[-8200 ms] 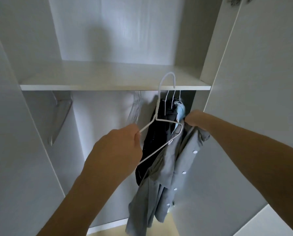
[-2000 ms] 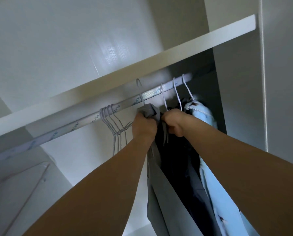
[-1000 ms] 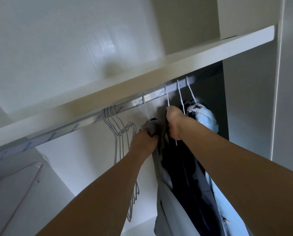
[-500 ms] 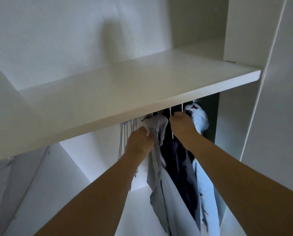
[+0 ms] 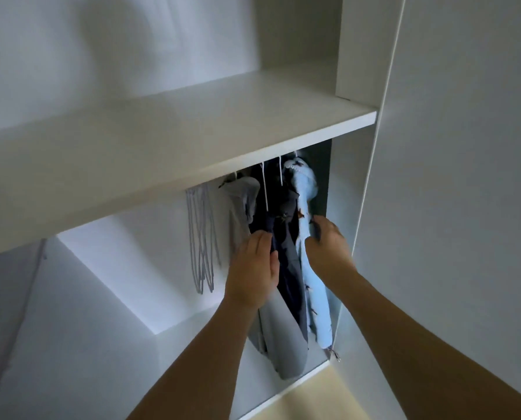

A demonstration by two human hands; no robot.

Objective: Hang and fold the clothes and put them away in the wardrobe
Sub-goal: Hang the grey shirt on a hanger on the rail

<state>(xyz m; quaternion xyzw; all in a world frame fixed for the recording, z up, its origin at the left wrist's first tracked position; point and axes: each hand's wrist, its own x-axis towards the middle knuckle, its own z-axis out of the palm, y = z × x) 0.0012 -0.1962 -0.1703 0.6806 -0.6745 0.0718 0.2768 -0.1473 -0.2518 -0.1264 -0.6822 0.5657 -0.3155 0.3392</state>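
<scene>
Three garments hang side by side under the white shelf (image 5: 192, 140) at the right end of the wardrobe. On the left is a grey shirt (image 5: 241, 204), in the middle a dark navy garment (image 5: 286, 247), and on the right a light blue patterned garment (image 5: 312, 283). My left hand (image 5: 251, 268) lies on the grey shirt. Its fingertips curl into the gap beside the navy garment. My right hand (image 5: 329, 250) grips the front edge of the light blue garment. The rail is hidden behind the shelf.
Several empty white wire hangers (image 5: 201, 237) hang left of the clothes. The white wardrobe door (image 5: 450, 177) stands open on the right, close to my right arm. Another pale garment or hanger (image 5: 4, 313) shows dimly at the far left. Light wooden floor (image 5: 323, 398) lies below.
My head has dropped, so the shelf now hides the rail. Both hands have slid down from the hanger hooks to the garments' bodies. The right hand now holds the light blue garment.
</scene>
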